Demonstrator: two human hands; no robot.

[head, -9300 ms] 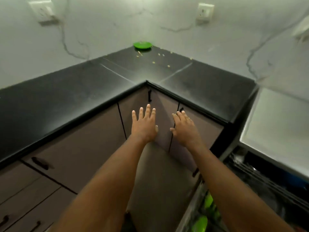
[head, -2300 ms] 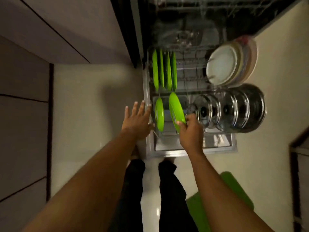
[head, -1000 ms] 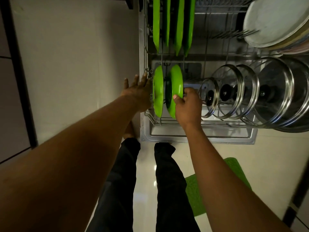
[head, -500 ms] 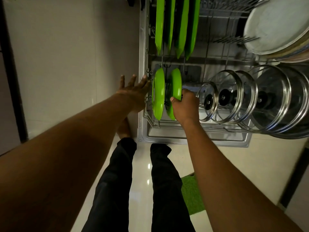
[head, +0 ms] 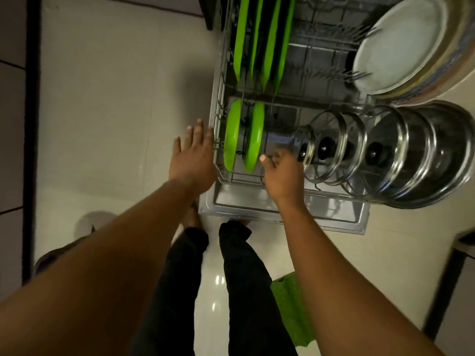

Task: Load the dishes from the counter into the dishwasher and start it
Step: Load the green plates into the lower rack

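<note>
The right hand [head: 281, 173] has let go of the second green plate [head: 254, 136], which now stands upright in the dishwasher rack [head: 218, 116] beside the first, while the left hand [head: 192, 155] stays open, empty, at the rack's edge

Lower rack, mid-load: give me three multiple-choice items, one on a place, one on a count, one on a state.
1. The two small green plates stand where in the lower rack?
A. front left
B. back right
C. on the floor

2. How many glass lids stand in the row?
A. one
B. two
C. at least four

3. What is the right hand doing?
A. gripping a plate
B. holding nothing
C. lifting a lid

Answers: 1 A, they stand upright beside the left hand. 2 C, four rims show. 3 B, its fingers sit just off the nearer plate.
</note>
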